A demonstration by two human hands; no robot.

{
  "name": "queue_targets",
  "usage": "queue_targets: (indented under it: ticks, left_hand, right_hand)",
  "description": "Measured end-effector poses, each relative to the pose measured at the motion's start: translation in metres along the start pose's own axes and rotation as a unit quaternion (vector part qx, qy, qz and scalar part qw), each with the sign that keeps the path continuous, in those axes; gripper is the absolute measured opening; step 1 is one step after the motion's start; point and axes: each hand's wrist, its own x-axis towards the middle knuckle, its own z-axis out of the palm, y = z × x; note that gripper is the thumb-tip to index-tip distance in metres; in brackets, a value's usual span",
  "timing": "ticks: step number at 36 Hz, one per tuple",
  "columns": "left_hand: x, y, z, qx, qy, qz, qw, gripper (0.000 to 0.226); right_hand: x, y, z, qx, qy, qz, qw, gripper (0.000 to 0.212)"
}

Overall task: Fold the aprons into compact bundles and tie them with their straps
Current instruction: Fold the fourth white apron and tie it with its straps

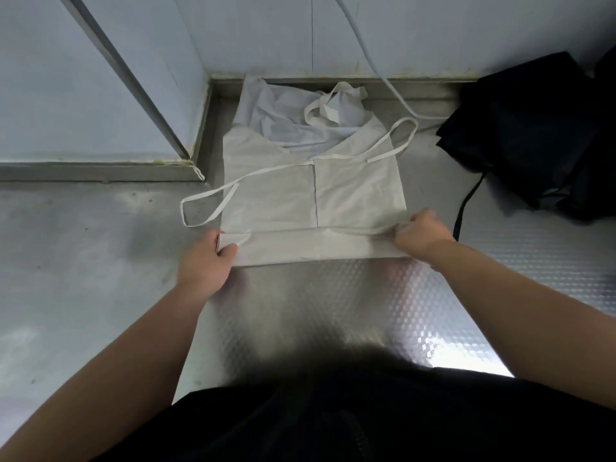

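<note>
A cream apron [293,198] lies flat on the steel counter [100,261], its sides folded in to meet at a centre seam. Its near edge is turned up into a narrow folded band [316,246]. My left hand [206,258] grips the left end of that band. My right hand [421,230] pinches the right end together with a strap. One waist strap [200,203] loops off to the left, another [400,138] loops at the upper right. A second, crumpled pale apron [283,115] lies behind against the wall, its straps piled on top.
Black bags [520,135] sit at the right against the wall, with a black strap [461,211] trailing toward me. A white cable [383,78] hangs down the wall onto the counter. A wall corner [186,161] juts out at the left. My dark-clothed torso fills the bottom.
</note>
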Motion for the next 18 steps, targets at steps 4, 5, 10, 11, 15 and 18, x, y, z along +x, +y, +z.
queue_targets:
  ticks: [4, 5, 10, 11, 15, 18]
  left_hand:
    - [-0.008, 0.001, 0.006, 0.051, 0.052, 0.041, 0.997, 0.042]
    - [-0.008, -0.002, 0.007, 0.099, 0.077, 0.090, 0.988, 0.044]
    - [-0.007, -0.014, 0.013, 0.196, 0.058, 0.352, 0.914, 0.050]
    - [-0.006, -0.014, 0.012, 0.192, 0.032, 0.356, 0.914, 0.048]
    - [-0.008, -0.011, 0.011, 0.212, -0.048, 0.331, 0.918, 0.059]
    - [-0.010, -0.004, 0.006, 0.224, -0.076, 0.299, 0.924, 0.089]
  right_hand:
    - [-0.009, -0.005, 0.016, -0.105, 0.071, -0.028, 0.991, 0.047]
    - [-0.012, -0.005, 0.021, -0.182, 0.097, -0.075, 0.976, 0.051]
    - [-0.015, 0.006, 0.032, -0.325, 0.043, -0.296, 0.897, 0.056]
    - [-0.013, 0.008, 0.030, -0.301, 0.026, -0.299, 0.905, 0.052]
    - [-0.005, 0.016, 0.025, -0.350, -0.023, -0.294, 0.889, 0.072]
    - [-0.005, 0.019, 0.027, -0.387, -0.033, -0.262, 0.884, 0.081]
